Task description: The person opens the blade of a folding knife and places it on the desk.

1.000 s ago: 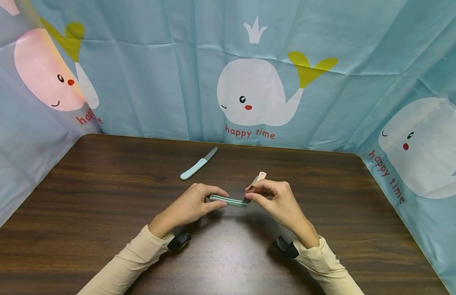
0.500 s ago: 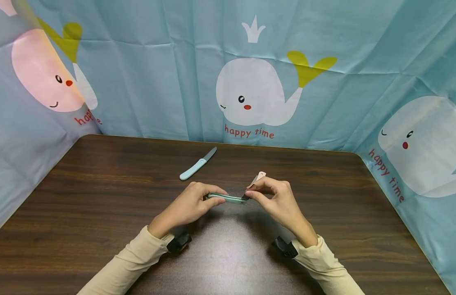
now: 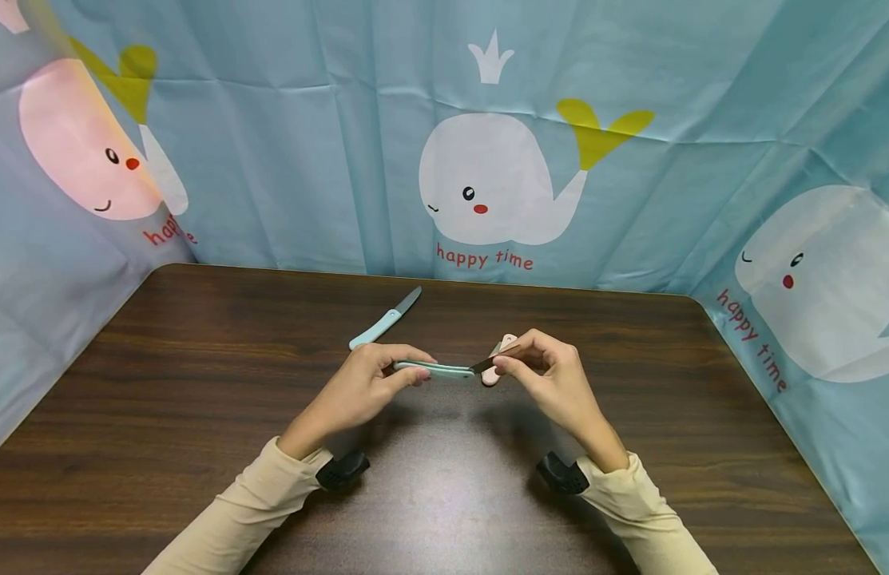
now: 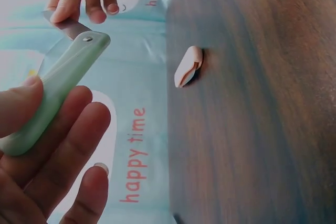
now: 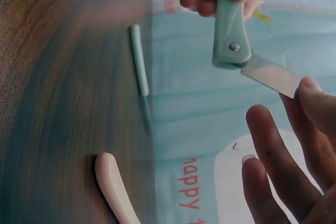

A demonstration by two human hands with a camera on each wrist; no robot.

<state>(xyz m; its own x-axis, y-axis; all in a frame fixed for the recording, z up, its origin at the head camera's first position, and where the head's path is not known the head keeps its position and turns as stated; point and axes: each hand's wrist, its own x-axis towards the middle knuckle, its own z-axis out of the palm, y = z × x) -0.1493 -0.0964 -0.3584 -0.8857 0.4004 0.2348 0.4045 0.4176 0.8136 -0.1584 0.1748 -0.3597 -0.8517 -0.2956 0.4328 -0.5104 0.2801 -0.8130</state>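
Blue whale curtain (image 3: 271, 176) behind a dark wood worktop (image 3: 444, 495). Green knife (image 3: 444, 370) just got lifted and its blade (image 3: 485, 364) swung farther out, so probably opening. It's midair, left of the pink knife (image 3: 491, 376); left hand's (image 3: 359, 385) grip clamps the handle, right hand's (image 3: 557, 375) pinches the blade. Right wrist shows it silvery; head shows it dark.

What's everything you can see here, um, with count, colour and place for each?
green folding knife: one, pale green with a grey blade, held between the hands
light blue knife: one, light blue and grey, far side of the table
pink folding knife: one, pale pink, on the table near the right hand
table: one, dark brown, below the hands
curtain: count unclear, light blue, whale-printed, around the table
wrist cameras: two, black, at the wrists
sleeves: two, cream, on the arms
hands: two, bare, above the table
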